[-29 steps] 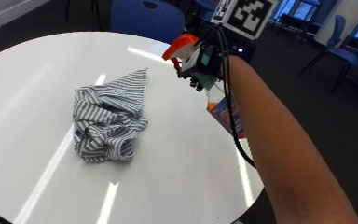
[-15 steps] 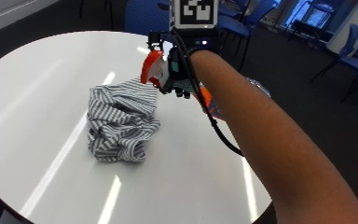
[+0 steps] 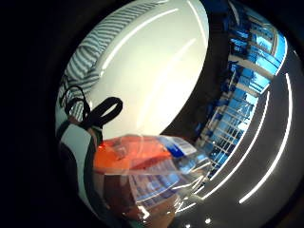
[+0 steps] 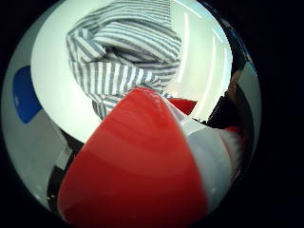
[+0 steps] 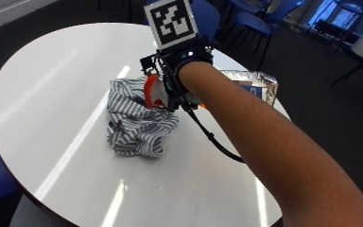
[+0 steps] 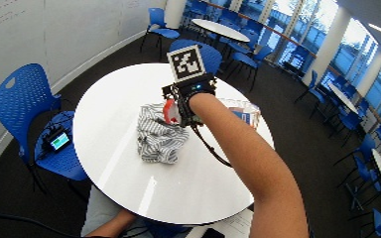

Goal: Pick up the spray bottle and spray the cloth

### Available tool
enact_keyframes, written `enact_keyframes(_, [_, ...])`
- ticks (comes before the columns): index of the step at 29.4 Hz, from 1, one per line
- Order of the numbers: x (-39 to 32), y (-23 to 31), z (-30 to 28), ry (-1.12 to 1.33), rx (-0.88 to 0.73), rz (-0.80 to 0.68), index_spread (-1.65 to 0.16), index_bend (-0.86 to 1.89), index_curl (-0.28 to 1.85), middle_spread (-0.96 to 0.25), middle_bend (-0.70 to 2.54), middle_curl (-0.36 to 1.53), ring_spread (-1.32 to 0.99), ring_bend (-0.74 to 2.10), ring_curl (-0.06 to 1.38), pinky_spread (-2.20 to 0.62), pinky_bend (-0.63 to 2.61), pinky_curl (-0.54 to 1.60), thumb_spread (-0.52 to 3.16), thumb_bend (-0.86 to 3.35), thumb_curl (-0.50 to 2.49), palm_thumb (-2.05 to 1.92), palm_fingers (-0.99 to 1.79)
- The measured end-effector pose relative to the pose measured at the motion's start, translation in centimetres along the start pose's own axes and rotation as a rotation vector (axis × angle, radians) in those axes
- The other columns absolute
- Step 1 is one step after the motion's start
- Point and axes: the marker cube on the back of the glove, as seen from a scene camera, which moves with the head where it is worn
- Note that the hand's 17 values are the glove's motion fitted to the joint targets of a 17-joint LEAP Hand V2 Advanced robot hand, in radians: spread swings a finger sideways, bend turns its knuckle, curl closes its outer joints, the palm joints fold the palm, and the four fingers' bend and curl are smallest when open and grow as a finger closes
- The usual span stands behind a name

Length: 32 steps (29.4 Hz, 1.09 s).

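Observation:
A crumpled grey-and-white striped cloth lies near the middle of the round white table. My gloved right hand grips a spray bottle by its neck, fingers curled round it. The bottle's red and white head hangs just over the cloth's near-right edge, pointing at it. Past my forearm shows what seems to be its clear body with a blue label. In the thumb side palm view the red head fills the near field with the cloth right beyond it. The little finger side palm view shows the bottle's clear body.
Blue chairs ring the table: one at the left with a small device on its seat, others behind. Bare tabletop lies left of and in front of the cloth. The table edge is close beside my forearm.
The outside camera has shifted. My hand has carried the bottle from the right of the cloth to over the cloth's edge. The cloth itself has not moved.

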Motion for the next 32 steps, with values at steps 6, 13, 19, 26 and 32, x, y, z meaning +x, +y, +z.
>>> enact_keyframes(6, [2.0,-0.1,2.2,0.049,-0.052,0.075,-0.32,0.20,0.57,-0.23,0.60,0.51,-0.20,0.67,0.45,-0.31,0.38,0.37,0.34,-0.04,0.74,0.92,1.37])
enact_keyframes(13, [2.6,0.3,2.2,0.059,-0.066,0.098,-0.32,0.20,0.58,-0.23,0.61,0.51,-0.20,0.67,0.45,-0.31,0.38,0.37,0.33,-0.04,0.75,0.92,1.37])
enact_keyframes(19, [2.7,-0.1,1.8,0.061,-0.014,0.081,-0.32,0.19,0.58,-0.23,0.61,0.51,-0.20,0.67,0.45,-0.31,0.38,0.37,0.33,-0.04,0.75,0.92,1.37])
enact_keyframes(26, [3.3,0.6,2.0,0.048,-0.065,0.138,-0.32,0.20,0.58,-0.23,0.61,0.51,-0.20,0.66,0.45,-0.31,0.37,0.37,0.33,-0.04,0.75,0.92,1.37])
enact_keyframes(32, [3.4,0.8,2.0,0.035,-0.083,0.082,-0.33,0.20,0.58,-0.23,0.60,0.51,-0.20,0.66,0.45,-0.31,0.37,0.37,0.33,-0.04,0.76,0.92,1.37])
